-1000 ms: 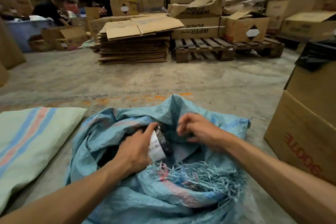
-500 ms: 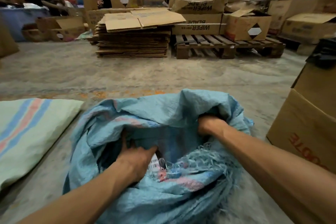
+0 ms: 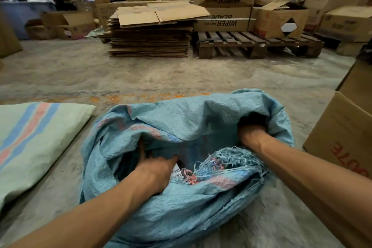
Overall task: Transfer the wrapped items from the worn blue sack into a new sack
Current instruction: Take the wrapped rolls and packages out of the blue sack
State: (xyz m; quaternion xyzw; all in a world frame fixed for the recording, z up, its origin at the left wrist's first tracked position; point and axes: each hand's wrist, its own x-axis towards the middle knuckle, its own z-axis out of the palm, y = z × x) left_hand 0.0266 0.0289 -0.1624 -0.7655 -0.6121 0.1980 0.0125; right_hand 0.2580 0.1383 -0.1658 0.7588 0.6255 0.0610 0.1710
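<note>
Blue sack [image 3: 181,203] mouth, both hands inside, left hand [image 3: 155,173] on wrapped item [image 3: 177,171], fingers hidden

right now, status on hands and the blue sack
Left hand and right hand inside blue sack, fingers hidden. Labelled wrapped item at left hand. Frayed rim overhangs opening.

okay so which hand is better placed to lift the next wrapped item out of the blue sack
Probably the left hand: it lies at the wrapped item's barcode label in the blue sack mouth, nearest the striped sack. The right hand is buried in the far fold.
</note>
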